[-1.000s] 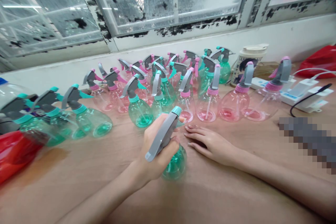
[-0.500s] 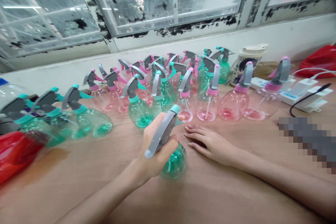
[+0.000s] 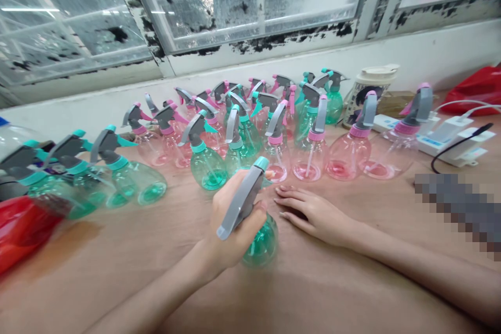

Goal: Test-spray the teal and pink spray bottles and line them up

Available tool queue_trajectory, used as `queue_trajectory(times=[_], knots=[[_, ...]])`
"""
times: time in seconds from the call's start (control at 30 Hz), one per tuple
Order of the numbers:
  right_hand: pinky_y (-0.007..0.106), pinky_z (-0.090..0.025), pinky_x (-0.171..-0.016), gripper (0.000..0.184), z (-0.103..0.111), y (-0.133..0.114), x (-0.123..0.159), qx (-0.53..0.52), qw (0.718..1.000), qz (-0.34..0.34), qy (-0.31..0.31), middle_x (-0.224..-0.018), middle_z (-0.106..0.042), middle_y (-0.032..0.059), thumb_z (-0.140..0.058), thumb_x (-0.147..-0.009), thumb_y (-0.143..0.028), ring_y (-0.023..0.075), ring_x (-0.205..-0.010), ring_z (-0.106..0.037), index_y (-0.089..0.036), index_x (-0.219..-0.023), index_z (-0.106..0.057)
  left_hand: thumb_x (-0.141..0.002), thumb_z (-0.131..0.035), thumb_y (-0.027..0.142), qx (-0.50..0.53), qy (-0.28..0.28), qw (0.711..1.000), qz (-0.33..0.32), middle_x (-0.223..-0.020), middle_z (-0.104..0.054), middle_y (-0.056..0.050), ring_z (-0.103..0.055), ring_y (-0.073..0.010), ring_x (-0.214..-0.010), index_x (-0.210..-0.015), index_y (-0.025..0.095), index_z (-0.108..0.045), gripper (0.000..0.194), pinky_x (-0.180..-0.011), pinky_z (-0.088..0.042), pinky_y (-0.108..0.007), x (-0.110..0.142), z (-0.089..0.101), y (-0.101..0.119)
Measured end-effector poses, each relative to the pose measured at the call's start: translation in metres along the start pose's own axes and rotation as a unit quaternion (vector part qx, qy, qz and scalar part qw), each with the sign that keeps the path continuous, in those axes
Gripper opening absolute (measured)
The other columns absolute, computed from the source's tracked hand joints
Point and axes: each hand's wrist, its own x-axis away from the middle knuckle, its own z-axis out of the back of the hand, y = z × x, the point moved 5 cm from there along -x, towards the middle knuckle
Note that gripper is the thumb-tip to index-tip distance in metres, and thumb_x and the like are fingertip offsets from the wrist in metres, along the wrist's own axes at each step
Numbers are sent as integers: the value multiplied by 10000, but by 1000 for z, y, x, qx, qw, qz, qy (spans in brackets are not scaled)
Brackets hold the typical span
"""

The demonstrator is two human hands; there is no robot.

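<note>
My left hand (image 3: 230,219) is wrapped round the neck of a green spray bottle (image 3: 263,244), whose grey head with a teal nozzle points away from me. The bottle stands on the brown table; its collar and trigger are mostly hidden by my fingers. To its right, my right hand (image 3: 313,214) lies flat on the table with fingers stretched out, holding nothing. Just beyond my hands are a green spray bottle (image 3: 209,167) and pink ones, the nearest a pink spray bottle (image 3: 309,162).
Several more green and pink spray bottles crowd the back, with a green group (image 3: 152,185) at left. A white cup (image 3: 370,88), a power strip (image 3: 450,138) and a red bag (image 3: 477,91) stand at right. Another red bag (image 3: 27,229) lies at left. Windows rise behind.
Almost nothing differs. The grey lever of the held bottle sits very slightly lower, and the view has shifted a touch; my right hand rests in the same place.
</note>
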Motion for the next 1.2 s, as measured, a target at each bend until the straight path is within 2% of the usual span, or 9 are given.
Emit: queue_trajectory(times=[0.3,0.5,0.6,0.7,0.87,1.07,1.2], knots=[[459,-466,-1045,324,1,-1,0,-4,1000,4,6,-1321,-620,122,-479,-969,-276,266,-1264,-541,-180,-1232,-641,-830,-501,254,11,-7,1000,-5,-837,-569,-31,-554,-183,-739,-903,218,-573,108,-767,-507,-376,0,-2,3],[467,-470,-1037,331,0,-1,0,2,1000,3,0,-1324,-615,136,-472,-970,-270,273,-1257,-546,-151,-1228,-641,-813,-497,241,4,-10,1000,20,-827,-568,-20,-567,-175,-731,-935,217,-560,139,-742,-502,-347,-1,-2,5],[460,-470,-1038,332,0,-1,0,3,1000,3,1,-1321,-617,139,-477,-967,-266,275,-1259,-544,-146,-1229,-642,-799,-484,233,2,-14,1000,20,-810,-562,-12,-584,-171,-732,-883,217,-537,100,-719,-499,-325,-4,-2,9],[463,-466,-1042,327,0,-1,0,4,1000,9,7,-1314,-622,142,-483,-964,-264,274,-1260,-544,-147,-1221,-647,-782,-489,235,-9,-7,1000,29,-803,-588,-15,-591,-169,-717,-844,214,-538,82,-665,-495,-304,-5,1,9],[459,-456,-1054,348,-1,-1,-1,7,1000,10,1,-1327,-613,145,-459,-974,-272,273,-1268,-536,-127,-1234,-639,-784,-511,260,-12,-20,1000,21,-768,-619,-15,-545,-135,-580,-843,206,-585,109,-562,-484,-283,-3,2,7],[466,-460,-1050,350,0,-1,-1,3,1000,6,6,-1332,-606,156,-472,-969,-280,282,-1267,-537,-120,-1230,-642,-810,-500,251,-19,-3,1000,15,-736,-579,-2,-588,-160,-675,-807,218,-558,67,-663,-516,-307,-2,0,3],[471,-465,-1043,347,0,-1,-1,0,1000,6,8,-1332,-604,161,-477,-968,-281,285,-1267,-538,-126,-1229,-644,-826,-492,241,-20,-6,1000,-14,-746,-563,8,-568,-146,-654,-927,218,-578,135,-684,-511,-305,-4,-3,5]])
